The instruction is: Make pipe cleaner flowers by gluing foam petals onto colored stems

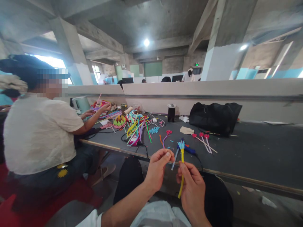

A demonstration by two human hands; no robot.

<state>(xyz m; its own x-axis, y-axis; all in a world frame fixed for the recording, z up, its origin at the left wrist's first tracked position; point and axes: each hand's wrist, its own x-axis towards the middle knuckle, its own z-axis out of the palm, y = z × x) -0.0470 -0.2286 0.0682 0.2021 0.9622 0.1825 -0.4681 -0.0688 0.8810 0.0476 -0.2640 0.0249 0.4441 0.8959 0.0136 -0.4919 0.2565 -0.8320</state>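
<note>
My right hand (193, 190) pinches a yellow straw (181, 176) that stands upright, with a frayed blue tuft (181, 145) at its top. A light blue straw piece (174, 159) slants down beside it, touching the tuft. My left hand (157, 168) is closed just left of the straws, its fingertips pressed together near the light blue piece; what it grips is too small to name. Both hands hover over my lap at the near edge of the dark table (248, 154).
A heap of coloured straws (136, 126) lies on the table, with red-tipped sticks (203, 138), a black bag (214, 118) and a black cup (171, 113). A person in a white shirt (38, 132) sits at left, handling craft pieces. A low wall (189, 94) backs the table.
</note>
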